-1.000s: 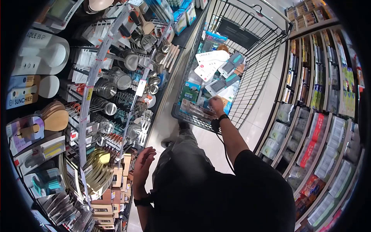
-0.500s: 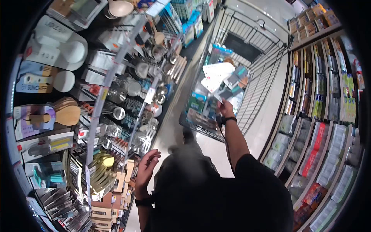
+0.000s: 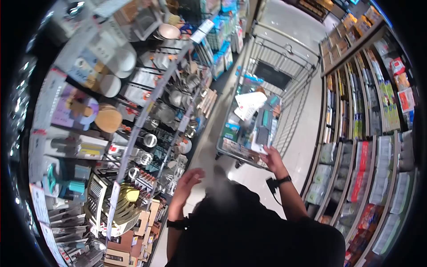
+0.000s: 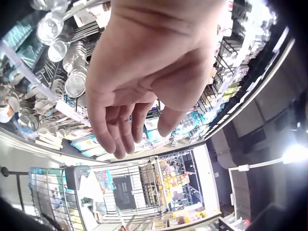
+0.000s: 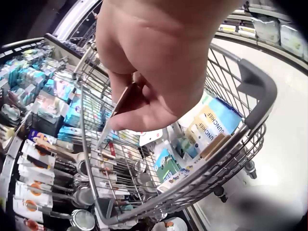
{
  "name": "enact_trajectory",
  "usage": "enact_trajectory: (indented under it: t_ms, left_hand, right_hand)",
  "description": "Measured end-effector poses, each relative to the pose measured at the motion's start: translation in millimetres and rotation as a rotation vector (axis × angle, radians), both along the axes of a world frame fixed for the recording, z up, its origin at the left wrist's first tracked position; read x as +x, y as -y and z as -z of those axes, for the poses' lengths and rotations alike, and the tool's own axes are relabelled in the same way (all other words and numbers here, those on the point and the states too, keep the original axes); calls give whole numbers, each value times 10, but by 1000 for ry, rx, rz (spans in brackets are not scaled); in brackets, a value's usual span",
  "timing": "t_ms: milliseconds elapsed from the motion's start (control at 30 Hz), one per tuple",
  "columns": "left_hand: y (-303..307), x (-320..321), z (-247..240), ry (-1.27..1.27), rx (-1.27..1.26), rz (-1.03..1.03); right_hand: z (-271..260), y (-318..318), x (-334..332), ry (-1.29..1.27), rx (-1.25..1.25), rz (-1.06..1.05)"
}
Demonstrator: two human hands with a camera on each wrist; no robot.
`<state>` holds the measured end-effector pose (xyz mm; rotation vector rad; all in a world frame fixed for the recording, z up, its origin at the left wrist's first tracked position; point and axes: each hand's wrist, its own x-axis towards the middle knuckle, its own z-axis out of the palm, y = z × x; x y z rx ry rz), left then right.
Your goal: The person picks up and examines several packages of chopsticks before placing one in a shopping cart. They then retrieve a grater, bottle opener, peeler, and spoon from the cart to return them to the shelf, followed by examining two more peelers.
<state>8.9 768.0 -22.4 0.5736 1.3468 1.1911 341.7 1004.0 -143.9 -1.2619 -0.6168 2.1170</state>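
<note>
In the head view the right hand (image 3: 274,163) pinches the near end of a flat carded package (image 3: 263,134) with a dark grey panel and a teal part. The right wrist view has the thumb and fingers of that hand (image 5: 154,72) around a thin card (image 5: 107,129), seen nearly edge-on above the cart basket. The left hand (image 3: 187,183) hangs between the shelf and the body, touching nothing. Its fingers droop loosely in the left wrist view (image 4: 144,77).
A wire shopping cart (image 3: 296,100) stands ahead, holding white cards (image 3: 250,103), a green package (image 3: 230,130) and other packs. Kitchen tools, including wooden paddles (image 3: 108,118), fill the left shelves. Packaged goods (image 3: 358,171) line the right shelves, with pale floor (image 3: 291,164) between.
The right hand has drawn back from inside the cart toward the body, and the grey-and-teal package has come with it, off the white cards. The left hand stays free; the head view has shifted.
</note>
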Motion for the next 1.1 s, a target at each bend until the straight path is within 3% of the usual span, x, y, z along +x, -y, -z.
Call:
enact_trajectory:
  t_ms: [100,200,267,300,367,433,533,600,733,800,933,1100]
  left_hand:
    - [9,105,213,97,24,18]
    - [-83,334,97,174,128,36]
    - [-150,500,39,368,178,-155]
    - [-123,507,-2,372,189,-138]
    - [-6,513,-48,-345,237,-11]
    - [-1,628,-199,23,131,-211]
    - [149,641,-175,99,87,-198]
    - [204,707,-84,243,204,-214]
    - [346,741,-81,285,248,-243]
    - [438,725,4,247,284,-209]
    - [635,666,165,264,196,-244]
    - [779,534,271,12,75,-271]
  right_hand:
    - [-501,316,-130,-79,73,-154]
    - [-830,708,-315,-120,145,-346]
    - [-1082,1041,-527,-122,183,-466]
    - [-1159,1190,-597,-121,195,-530]
    - [-1131,1402,-603,-75,291,-739]
    - [-1372,1477,-622,-33,321,-850]
    - [-1396,1484,-536,37,464,-896]
    - [-1491,1509,-506,133,492,-981]
    - [-1469,1645,-532,62,533,-991]
    - [-1420,1613,-488,213,475,-1157]
    - [-1291,1586,-356,126,432,-1045]
    - [-1006,1081,-216,343,459,-798]
